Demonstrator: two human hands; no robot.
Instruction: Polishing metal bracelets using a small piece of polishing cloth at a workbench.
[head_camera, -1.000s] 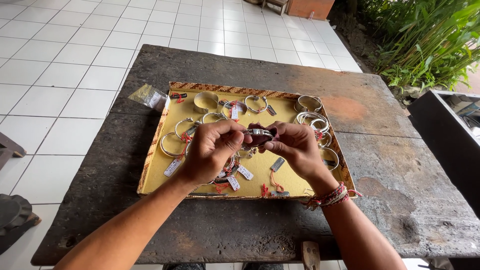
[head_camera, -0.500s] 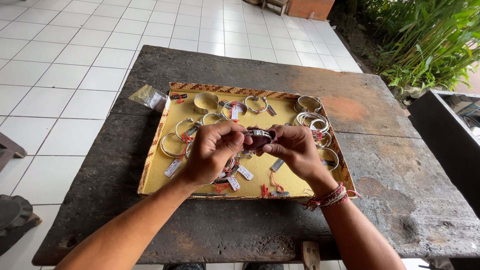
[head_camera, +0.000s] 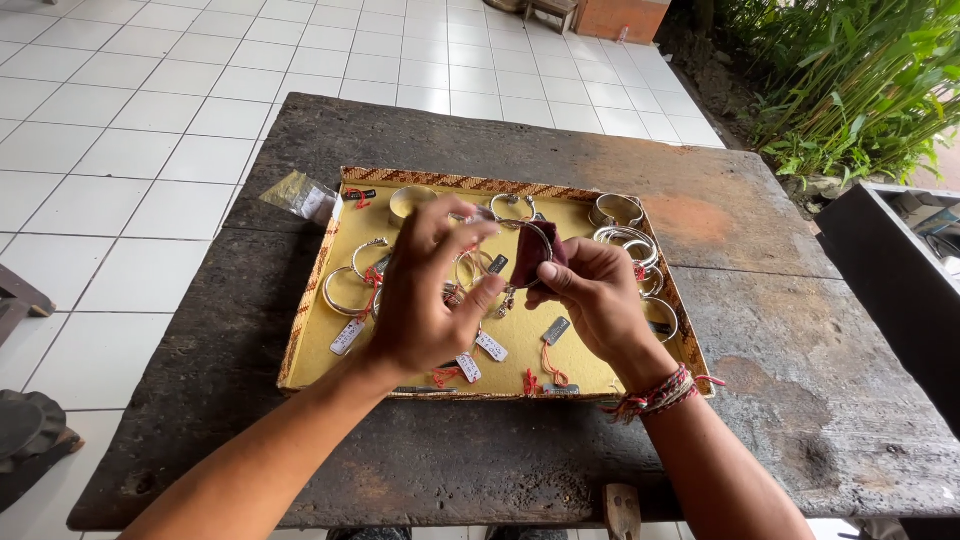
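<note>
My right hand (head_camera: 592, 292) pinches a silver bangle (head_camera: 541, 243) together with a small dark red cloth (head_camera: 526, 256), holding both above a shallow yellow tray (head_camera: 522, 335). Just left of the bangle is my left hand (head_camera: 428, 290), its fingers spread and nothing in its grip, fingertips close to the ring. Several silver bracelets (head_camera: 345, 290) with small tags on red strings lie in the tray under and around my hands. A woven bracelet (head_camera: 655, 395) wraps my right wrist.
The tray rests on a weathered dark wooden table (head_camera: 780, 330). A small clear plastic bag (head_camera: 300, 195) lies at the tray's far left corner. White floor tiles (head_camera: 130, 150) spread to the left, green plants (head_camera: 850, 80) stand far right, and a dark box (head_camera: 900, 270) sits at the right.
Both hands gripped the bangle together before. Now my left hand has let go and opened its fingers, while my right hand keeps the bangle and cloth, turned more upright.
</note>
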